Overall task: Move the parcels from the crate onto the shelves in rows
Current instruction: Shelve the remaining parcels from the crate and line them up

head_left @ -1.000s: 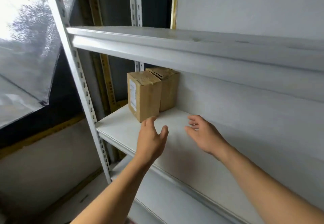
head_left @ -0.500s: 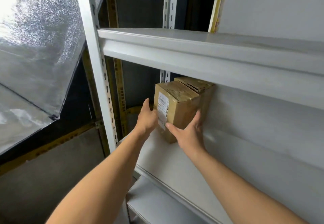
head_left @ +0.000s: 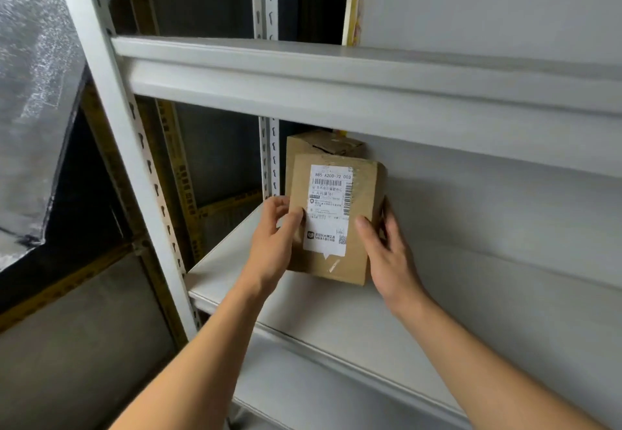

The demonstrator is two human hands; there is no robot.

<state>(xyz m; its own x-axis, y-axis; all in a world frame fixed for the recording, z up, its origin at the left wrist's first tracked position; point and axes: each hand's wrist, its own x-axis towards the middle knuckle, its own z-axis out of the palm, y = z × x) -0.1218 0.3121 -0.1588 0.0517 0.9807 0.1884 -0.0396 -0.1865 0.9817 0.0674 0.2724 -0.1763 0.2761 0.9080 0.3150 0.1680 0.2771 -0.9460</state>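
Squaring the front parcel (head_left: 331, 224) on the middle shelf (head_left: 232, 261), I am grasping its sides with left hand (head_left: 274, 241) and right hand (head_left: 387, 254). It is standing just before the rear parcel (head_left: 319, 145); next I judge I should be releasing my grip and fetching another from the crate

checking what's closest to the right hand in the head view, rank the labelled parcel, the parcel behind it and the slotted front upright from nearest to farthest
1. Labelled parcel: held by the right hand at its right edge.
2. Rear parcel: directly behind the labelled one, at the shelf's back.
3. Slotted front upright: far left, beyond the left hand.
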